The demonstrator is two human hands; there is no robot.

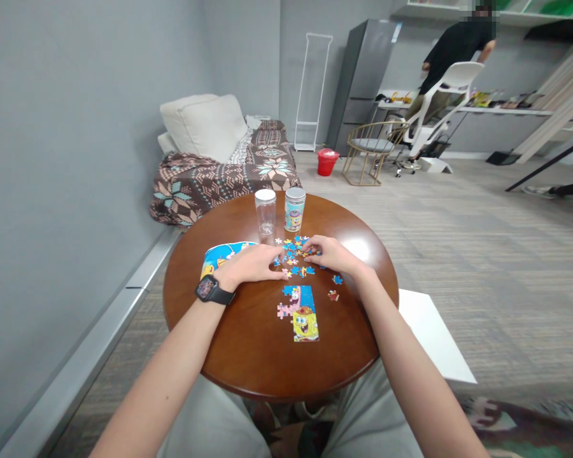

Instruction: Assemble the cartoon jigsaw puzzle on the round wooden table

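Observation:
On the round table, loose jigsaw pieces (pixel 292 261) lie in a small heap, mostly blue with some pink and yellow. My left hand (pixel 256 263) rests at the heap's left side, thumb and fingers apart. From the right, my right hand (pixel 333 254) reaches over the heap, fingers curved and spread, fingertips at the pieces; nothing shows held in it. Closer to me lies a partly joined jigsaw (pixel 304 318) with a yellow cartoon face and a pink figure. Two stray pieces, a blue piece (pixel 337 280) and a brown-red piece (pixel 333 296), lie to its right.
Behind the heap stand a clear jar (pixel 266 219) and a cartoon-printed jar (pixel 294 216). A colourful picture sheet (pixel 219 256) lies partly under my left hand. The wooden table (pixel 248 356) has a rounded edge. Farther off are a red bucket (pixel 327 163) and a person (pixel 451 54).

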